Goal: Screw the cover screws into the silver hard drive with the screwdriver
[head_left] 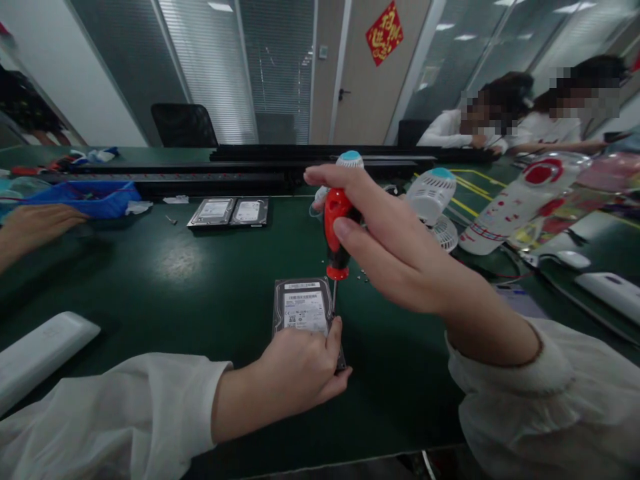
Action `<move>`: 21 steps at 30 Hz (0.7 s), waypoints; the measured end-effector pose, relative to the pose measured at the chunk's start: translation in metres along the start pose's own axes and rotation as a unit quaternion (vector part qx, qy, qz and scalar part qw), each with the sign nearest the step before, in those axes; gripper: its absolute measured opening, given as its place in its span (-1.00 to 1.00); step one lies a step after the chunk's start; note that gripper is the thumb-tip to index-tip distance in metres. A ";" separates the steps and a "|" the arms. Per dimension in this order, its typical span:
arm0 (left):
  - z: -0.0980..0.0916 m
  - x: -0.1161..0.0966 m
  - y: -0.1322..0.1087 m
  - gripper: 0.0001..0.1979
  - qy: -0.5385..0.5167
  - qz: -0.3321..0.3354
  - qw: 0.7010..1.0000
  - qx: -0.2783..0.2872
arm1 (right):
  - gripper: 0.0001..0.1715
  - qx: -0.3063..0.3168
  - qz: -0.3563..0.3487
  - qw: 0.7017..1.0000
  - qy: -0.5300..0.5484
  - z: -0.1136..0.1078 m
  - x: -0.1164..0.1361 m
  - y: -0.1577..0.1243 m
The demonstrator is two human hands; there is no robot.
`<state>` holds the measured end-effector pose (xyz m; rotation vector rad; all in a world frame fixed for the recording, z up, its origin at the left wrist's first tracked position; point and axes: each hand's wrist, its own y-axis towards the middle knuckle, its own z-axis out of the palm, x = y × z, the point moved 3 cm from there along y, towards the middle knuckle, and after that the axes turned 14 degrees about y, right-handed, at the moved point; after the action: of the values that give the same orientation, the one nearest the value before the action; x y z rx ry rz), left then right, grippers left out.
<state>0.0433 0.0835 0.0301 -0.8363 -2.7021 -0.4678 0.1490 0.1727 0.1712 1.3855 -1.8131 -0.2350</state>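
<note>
A hard drive (304,303) lies label up on the green table, its near part covered by my left hand (300,367). The left fingers wrap over the drive's near end and right edge, with the index fingertip by the screwdriver's tip. My right hand (395,247) holds a red and black screwdriver (338,233) upright, thumb and fingers round its handle. The shaft points down to the drive's right edge; the exact contact point is hidden by my left fingertip. Several tiny screws (364,275) lie on the table right of the drive.
Two more hard drives (229,212) lie farther back, near a blue tray (107,200). Another person's hand (43,223) rests at the left. White fans (433,193), a bottle (510,207) and cables stand right. A white device (45,357) lies front left.
</note>
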 end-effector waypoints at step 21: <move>0.000 -0.001 0.001 -0.30 0.037 0.016 0.999 0.008 | -0.62 -0.280 -0.073 0.947 0.143 0.020 -0.025 -0.028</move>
<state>0.0453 0.0836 0.0303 -0.8385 -2.6182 -0.4601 0.1567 0.1777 0.1301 1.0772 -1.2702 -0.5517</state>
